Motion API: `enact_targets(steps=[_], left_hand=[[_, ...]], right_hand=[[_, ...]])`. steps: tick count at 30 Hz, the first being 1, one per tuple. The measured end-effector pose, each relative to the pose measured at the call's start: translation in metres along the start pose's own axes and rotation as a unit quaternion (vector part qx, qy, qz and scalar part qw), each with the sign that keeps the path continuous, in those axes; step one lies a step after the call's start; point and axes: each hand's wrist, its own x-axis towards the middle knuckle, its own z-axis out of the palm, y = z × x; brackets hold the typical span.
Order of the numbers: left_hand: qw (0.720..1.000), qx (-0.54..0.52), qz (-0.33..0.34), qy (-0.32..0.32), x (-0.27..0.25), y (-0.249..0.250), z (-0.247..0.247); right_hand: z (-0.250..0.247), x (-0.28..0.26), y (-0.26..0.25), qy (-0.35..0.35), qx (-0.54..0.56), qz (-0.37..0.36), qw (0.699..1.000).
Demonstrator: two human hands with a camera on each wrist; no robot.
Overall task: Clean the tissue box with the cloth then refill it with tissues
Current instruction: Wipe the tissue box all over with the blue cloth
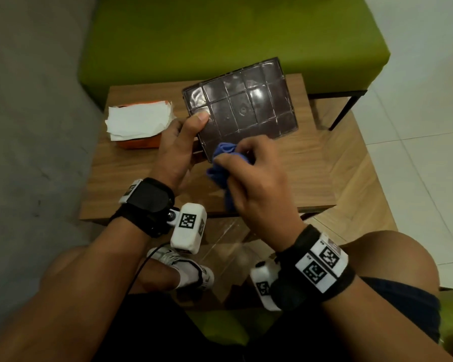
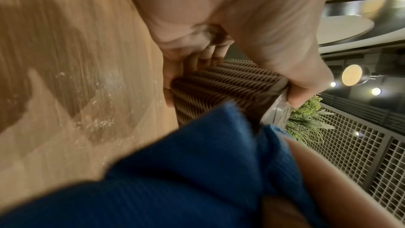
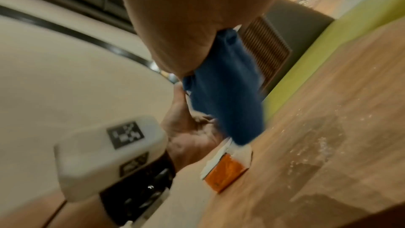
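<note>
Head view looks down on the green sofa (image 1: 220,35) at the far side, then the wooden table (image 1: 285,178) nearer me. On it, my left hand (image 1: 178,147) grips the dark tissue box (image 1: 243,105) by its left edge, tipped up, thumb on its glossy face. Left of it lies the orange tissue pack (image 1: 139,124). My right hand (image 1: 256,184) clutches the blue cloth (image 1: 220,163), seemingly touching the box's near corner.

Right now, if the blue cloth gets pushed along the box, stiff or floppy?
Probably floppy: the blue cloth bunches and droops from the right hand. Likely light, being pinched by fingertips alone. It may slide easily on the glossy tissue box.
</note>
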Motion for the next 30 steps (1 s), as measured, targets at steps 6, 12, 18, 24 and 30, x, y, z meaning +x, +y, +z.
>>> enact_targets(steps=[6, 12, 18, 24, 30], left_hand=[[1.000, 0.001, 0.019, -0.023, -0.001, 0.006, -0.015], [0.995, -0.002, -0.022, -0.094, 0.001, -0.002, -0.023], [0.983, 0.121, -0.020, -0.135, 0.006, 0.009, -0.033], [0.975, 0.136, -0.062, -0.162, 0.011, 0.016, -0.028], [0.989, 0.065, -0.062, -0.115, 0.012, 0.010, -0.022]], right_hand=[[-0.024, 0.015, 0.052, 0.136, 0.044, 0.128, 0.981], [-0.027, 0.024, 0.074, 0.155, 0.173, 0.184, 0.955], [-0.026, 0.015, 0.085, 0.140, 0.252, 0.211, 0.934], [-0.031, 0.025, 0.081, 0.138, 0.168, 0.179, 0.960], [-0.023, 0.015, 0.055, 0.137, 0.020, 0.112, 0.984]])
